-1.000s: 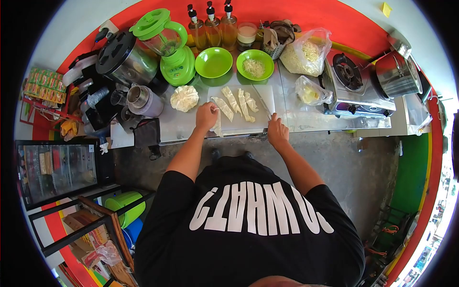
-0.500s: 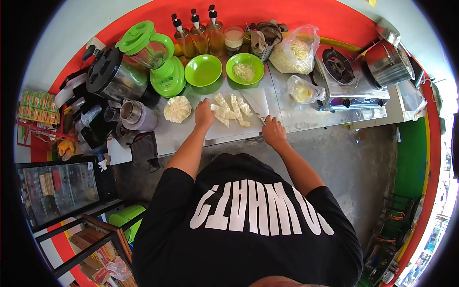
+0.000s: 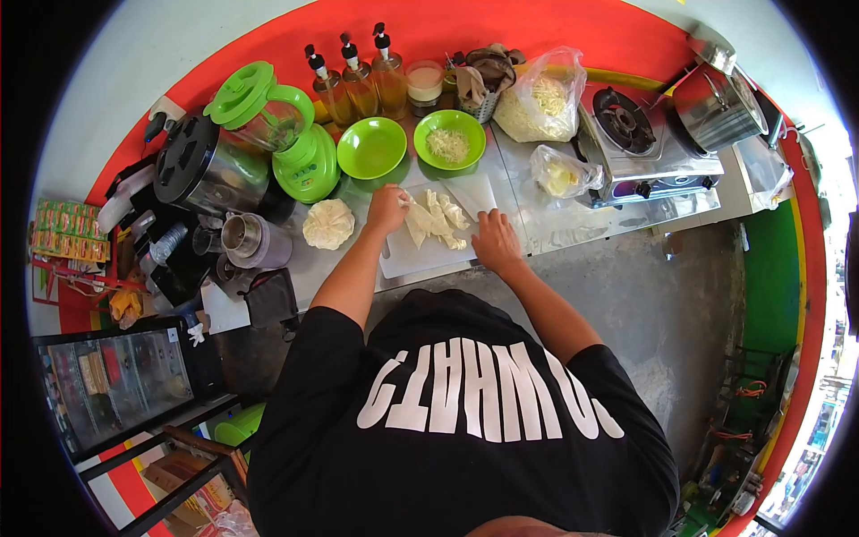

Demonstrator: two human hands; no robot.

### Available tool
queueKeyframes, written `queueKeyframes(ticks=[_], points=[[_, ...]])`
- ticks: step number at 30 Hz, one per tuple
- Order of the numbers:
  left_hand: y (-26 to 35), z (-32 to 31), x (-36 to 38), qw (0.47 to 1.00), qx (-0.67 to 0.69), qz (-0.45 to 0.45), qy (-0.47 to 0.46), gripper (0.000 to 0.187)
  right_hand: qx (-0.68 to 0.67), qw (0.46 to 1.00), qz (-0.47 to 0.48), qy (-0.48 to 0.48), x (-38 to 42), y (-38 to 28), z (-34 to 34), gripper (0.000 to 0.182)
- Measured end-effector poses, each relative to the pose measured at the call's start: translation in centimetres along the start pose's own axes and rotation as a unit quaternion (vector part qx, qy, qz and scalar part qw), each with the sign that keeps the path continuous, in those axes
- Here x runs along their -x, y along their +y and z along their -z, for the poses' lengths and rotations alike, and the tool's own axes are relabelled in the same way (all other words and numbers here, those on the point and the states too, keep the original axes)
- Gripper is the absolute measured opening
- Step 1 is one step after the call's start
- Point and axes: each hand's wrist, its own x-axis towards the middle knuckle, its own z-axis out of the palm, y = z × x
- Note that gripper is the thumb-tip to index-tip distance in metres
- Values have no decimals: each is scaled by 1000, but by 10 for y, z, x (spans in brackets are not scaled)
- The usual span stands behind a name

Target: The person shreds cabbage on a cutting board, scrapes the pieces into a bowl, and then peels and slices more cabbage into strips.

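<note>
My left hand pinches a pale leafy strip that looks like cabbage, at the left side of the white cutting board. More cut cabbage pieces lie in the middle of the board, between my hands. My right hand rests at the board's right edge, over the handle end of a knife whose blade lies low against the board, pointing away from me. The handle is hidden beneath the fingers. A larger pale cabbage chunk sits on the counter left of my left hand.
Behind the board stand a green bowl and another green bowl holding pale shreds. A green blender and pump bottles are at back left. Bagged shreds and a gas stove are to the right.
My left hand has lifted the edge of a cabbage piece and holds it by a strip. My right hand has shifted left over the knife handle. The whole view has tilted slightly.
</note>
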Motion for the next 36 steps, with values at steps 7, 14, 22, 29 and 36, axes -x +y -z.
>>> queueKeyframes(ticks=[7, 14, 22, 29, 36], points=[[19, 0, 9, 996, -78, 41, -9, 18, -3, 989, 139, -42, 4, -23, -15, 30], [9, 20, 19, 991, 122, 56, -22, 18, -51, 994, 88, -42, -7, -29, -33, 25], [4, 125, 49, 907, 375, 173, -81, 25, -228, 965, 126, 28, -36, -77, 14, 22], [-85, 147, 90, 934, 207, 228, 180, 20, -307, 926, 210, 60, -59, -201, 27, 20], [-95, 147, 105, 904, 283, 250, 203, 37, -218, 963, 161, 8, -65, -255, -46, 26]])
